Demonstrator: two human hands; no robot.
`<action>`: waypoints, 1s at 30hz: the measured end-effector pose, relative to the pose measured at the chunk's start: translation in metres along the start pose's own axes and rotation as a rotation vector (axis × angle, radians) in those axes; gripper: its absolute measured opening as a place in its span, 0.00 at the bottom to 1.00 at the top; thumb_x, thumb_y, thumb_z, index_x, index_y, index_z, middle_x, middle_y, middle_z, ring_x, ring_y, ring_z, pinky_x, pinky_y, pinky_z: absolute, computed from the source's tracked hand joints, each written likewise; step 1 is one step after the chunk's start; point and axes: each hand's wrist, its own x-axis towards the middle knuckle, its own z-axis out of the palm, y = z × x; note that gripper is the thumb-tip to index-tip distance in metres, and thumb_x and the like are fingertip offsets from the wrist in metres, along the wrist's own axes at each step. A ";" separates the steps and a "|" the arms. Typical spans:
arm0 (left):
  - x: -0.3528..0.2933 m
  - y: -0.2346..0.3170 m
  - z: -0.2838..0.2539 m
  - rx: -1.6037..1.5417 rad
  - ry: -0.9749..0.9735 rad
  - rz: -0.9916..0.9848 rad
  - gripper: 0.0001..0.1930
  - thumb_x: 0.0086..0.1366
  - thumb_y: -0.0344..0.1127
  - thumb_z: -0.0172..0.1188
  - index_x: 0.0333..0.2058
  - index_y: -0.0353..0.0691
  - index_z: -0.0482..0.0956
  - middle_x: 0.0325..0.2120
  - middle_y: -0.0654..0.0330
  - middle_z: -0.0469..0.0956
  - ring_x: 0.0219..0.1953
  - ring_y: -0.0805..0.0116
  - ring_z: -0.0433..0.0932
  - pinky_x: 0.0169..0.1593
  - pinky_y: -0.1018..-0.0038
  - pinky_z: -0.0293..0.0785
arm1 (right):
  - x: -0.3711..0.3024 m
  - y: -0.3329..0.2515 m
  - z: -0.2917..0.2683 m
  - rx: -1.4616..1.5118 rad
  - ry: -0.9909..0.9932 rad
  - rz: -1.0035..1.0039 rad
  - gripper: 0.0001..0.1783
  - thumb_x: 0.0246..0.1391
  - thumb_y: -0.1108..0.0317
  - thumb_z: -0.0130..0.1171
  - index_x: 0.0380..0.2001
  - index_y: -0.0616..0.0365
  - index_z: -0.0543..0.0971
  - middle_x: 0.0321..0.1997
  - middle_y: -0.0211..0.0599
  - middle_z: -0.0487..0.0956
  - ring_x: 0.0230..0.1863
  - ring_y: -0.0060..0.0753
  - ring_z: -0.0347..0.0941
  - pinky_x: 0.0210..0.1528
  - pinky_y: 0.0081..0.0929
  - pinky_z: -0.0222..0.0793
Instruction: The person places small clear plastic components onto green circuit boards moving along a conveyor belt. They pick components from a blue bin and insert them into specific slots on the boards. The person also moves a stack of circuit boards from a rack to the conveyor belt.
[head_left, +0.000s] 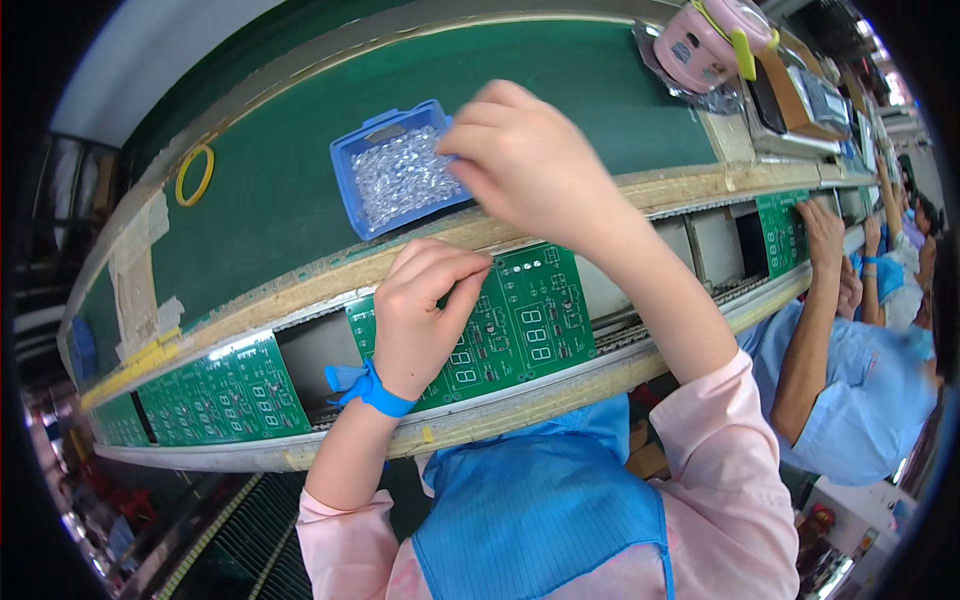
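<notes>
A green circuit board (507,335) with white printed digit outlines lies in the rail track in front of me. Over its upper left part, my left hand (425,305) has thumb and forefinger pinched together close to the board's surface; whatever is between them is too small to name. A blue wristband (385,395) circles that wrist. Small white parts sit in a row near the board's top edge. My right hand (525,160) is at the right side of a blue bin (352,190) of tiny clear parts (400,175), fingers curled in, their tips partly hidden.
More green boards (225,390) line the track to the left, another (783,235) to the right by a co-worker's hand (822,232). A yellow tape ring (195,176) lies on the green bench top (270,150). A pink container (705,45) and boxes stand at the far right.
</notes>
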 end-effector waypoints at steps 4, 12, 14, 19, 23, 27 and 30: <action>0.000 -0.001 0.008 0.072 -0.023 0.010 0.07 0.52 0.22 0.67 0.32 0.35 0.83 0.28 0.56 0.81 0.35 0.61 0.78 0.37 0.69 0.74 | 0.017 -0.003 0.035 -0.188 -0.114 -0.047 0.05 0.38 0.69 0.62 0.22 0.56 0.83 0.26 0.33 0.79 0.39 0.37 0.72 0.37 0.33 0.74; 0.004 0.000 0.013 0.159 -0.078 0.030 0.07 0.51 0.21 0.67 0.30 0.34 0.81 0.28 0.57 0.82 0.36 0.60 0.77 0.39 0.69 0.74 | 0.019 -0.019 0.048 -0.270 -0.127 0.046 0.04 0.35 0.67 0.62 0.17 0.53 0.83 0.25 0.31 0.80 0.38 0.34 0.74 0.32 0.27 0.72; 0.006 0.002 0.014 0.177 -0.109 0.024 0.07 0.51 0.21 0.67 0.30 0.34 0.81 0.28 0.57 0.82 0.36 0.60 0.77 0.39 0.69 0.74 | 0.018 -0.015 0.046 -0.223 -0.035 0.047 0.04 0.36 0.68 0.62 0.19 0.56 0.81 0.25 0.33 0.80 0.37 0.34 0.75 0.32 0.27 0.74; 0.008 0.004 0.015 0.233 -0.156 0.046 0.08 0.51 0.21 0.66 0.32 0.34 0.83 0.28 0.56 0.82 0.36 0.60 0.77 0.39 0.68 0.74 | 0.013 -0.010 0.043 -0.121 0.046 0.073 0.05 0.39 0.71 0.61 0.24 0.59 0.79 0.25 0.35 0.79 0.36 0.34 0.76 0.32 0.27 0.77; 0.009 0.007 0.016 0.266 -0.188 0.044 0.09 0.50 0.21 0.66 0.33 0.35 0.83 0.27 0.56 0.81 0.35 0.60 0.76 0.39 0.68 0.74 | 0.010 -0.007 0.048 -0.060 0.066 0.092 0.06 0.40 0.71 0.61 0.26 0.59 0.78 0.28 0.36 0.80 0.37 0.35 0.76 0.34 0.28 0.77; 0.010 0.011 0.019 0.289 -0.195 0.055 0.08 0.49 0.21 0.66 0.31 0.34 0.83 0.27 0.56 0.81 0.35 0.59 0.77 0.39 0.67 0.74 | 0.010 -0.008 0.047 0.017 0.092 0.123 0.06 0.41 0.72 0.60 0.27 0.60 0.77 0.30 0.37 0.79 0.37 0.36 0.77 0.35 0.29 0.77; 0.010 0.011 0.020 0.305 -0.185 0.055 0.07 0.49 0.21 0.67 0.29 0.34 0.83 0.27 0.55 0.81 0.35 0.59 0.77 0.39 0.66 0.74 | 0.009 -0.011 0.046 0.046 0.101 0.131 0.05 0.42 0.72 0.59 0.27 0.60 0.77 0.30 0.38 0.79 0.38 0.37 0.77 0.36 0.30 0.77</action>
